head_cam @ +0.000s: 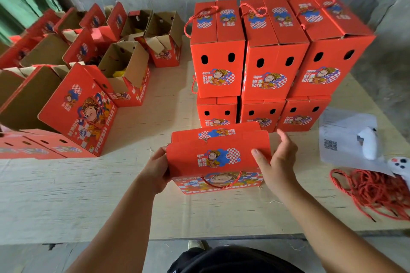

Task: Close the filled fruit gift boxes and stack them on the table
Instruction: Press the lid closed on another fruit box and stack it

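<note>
A red fruit gift box stands on the plywood table in front of me, its two top flaps folded over and a red rope handle hanging down its front. My left hand grips the box's left end with the thumb on the near flap. My right hand presses the right end, thumb on the near flap and fingers straight behind it. Just behind it, a stack of closed boxes stands two layers high, three across.
Several open boxes with raised flaps crowd the table's left and far-left side. At the right lie a paper sheet with a QR code, a white device and a pile of red rope handles. A concrete wall runs behind.
</note>
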The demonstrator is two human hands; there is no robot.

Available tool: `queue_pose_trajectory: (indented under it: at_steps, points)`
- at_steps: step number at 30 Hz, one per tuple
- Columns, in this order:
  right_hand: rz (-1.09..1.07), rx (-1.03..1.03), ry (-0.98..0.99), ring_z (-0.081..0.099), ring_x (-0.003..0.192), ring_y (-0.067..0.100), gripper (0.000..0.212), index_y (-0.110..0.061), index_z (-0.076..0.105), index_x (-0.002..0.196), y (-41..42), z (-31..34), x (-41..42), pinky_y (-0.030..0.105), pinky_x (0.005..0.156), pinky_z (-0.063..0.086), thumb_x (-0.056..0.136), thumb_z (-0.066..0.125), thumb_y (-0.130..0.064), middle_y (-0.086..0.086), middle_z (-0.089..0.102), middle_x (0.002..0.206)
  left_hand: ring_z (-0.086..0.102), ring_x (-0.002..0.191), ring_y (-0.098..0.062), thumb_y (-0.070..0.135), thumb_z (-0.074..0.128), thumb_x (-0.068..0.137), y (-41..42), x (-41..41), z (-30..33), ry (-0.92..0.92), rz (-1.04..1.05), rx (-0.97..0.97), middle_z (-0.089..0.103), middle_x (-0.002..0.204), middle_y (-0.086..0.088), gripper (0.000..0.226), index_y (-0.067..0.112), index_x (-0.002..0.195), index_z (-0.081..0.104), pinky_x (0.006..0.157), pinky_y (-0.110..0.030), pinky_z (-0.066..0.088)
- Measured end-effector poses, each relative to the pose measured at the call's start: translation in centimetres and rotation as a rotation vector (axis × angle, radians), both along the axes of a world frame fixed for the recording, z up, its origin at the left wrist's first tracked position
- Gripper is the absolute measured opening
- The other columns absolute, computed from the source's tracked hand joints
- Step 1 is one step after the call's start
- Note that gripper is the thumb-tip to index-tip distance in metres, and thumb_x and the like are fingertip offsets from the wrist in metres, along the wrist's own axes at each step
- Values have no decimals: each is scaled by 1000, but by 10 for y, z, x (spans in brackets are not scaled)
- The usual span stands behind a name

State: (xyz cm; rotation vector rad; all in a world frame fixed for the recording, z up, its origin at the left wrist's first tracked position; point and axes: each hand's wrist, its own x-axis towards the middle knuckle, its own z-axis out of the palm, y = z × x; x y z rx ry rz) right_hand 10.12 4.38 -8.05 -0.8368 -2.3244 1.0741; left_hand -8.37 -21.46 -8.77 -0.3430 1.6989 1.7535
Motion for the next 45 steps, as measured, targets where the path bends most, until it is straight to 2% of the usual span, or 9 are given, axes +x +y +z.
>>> queue_pose_trajectory:
  at_steps: [2,4,7,12,14,20,31,40,45]
  points:
    - [130,337,56,39,136,33,63,-10,44,152,1,2,-9,45,114,33,96,69,-23,15,43,147,63,88,-29,-2,42,104,1,3,-1,71,41,1,70,103,-14,31,21,102,62,78,-46,51]
    - [295,518,-11,40,139,35,56,-13,51,149,4,3,-12,55,114,38,100,56,-40,10,46,149,63,82,-23,5,48,105,2,6,1,139,99,25,72,95,-7,29,25,96,66,70,-38,50]
    - [418,491,-267,31,149,34,94,-13,47,152,12,4,-16,54,121,31,87,47,-81,6,46,153,65,92,-18,38,55,106,5,13,5,225,97,-35,75,101,3,21,31,103,75,73,-35,53]
    - [453,500,-245,41,128,32,113,-12,49,148,17,-2,-14,48,110,42,69,54,-93,7,47,139,57,111,-28,37,46,106,10,16,7,1108,-197,-653,67,121,-1,32,25,115,73,94,-39,43]
    - [478,540,-220,45,112,29,111,-15,54,145,22,-2,-12,48,100,47,65,58,-93,5,50,127,55,112,-29,52,44,101,15,19,8,1267,-423,-738,65,126,3,44,25,123,70,96,-43,40]
    - [557,764,-299,45,93,24,103,-21,56,134,29,9,-21,44,86,46,63,54,-96,0,50,109,37,113,-20,101,55,60,6,24,4,1366,-650,-848,46,129,4,104,37,142,55,99,-46,40]
    - [506,720,-305,45,100,24,103,-19,59,140,23,7,-16,43,92,48,69,50,-94,1,50,115,41,111,-20,92,64,62,10,36,4,1353,-618,-833,51,130,5,94,30,132,55,95,-44,41]
    - [529,804,-348,51,93,25,104,-14,62,137,24,17,-21,43,85,51,73,44,-93,2,53,107,55,91,-28,105,42,65,18,29,1,1532,-602,-1001,59,106,-5,104,15,115,56,82,-44,47]
    - [475,704,-395,47,121,29,108,-15,44,155,14,5,-11,48,105,49,81,32,-92,4,51,128,41,137,-40,102,44,69,19,31,-5,1515,-658,-1048,48,142,-14,111,14,135,54,118,-60,31]
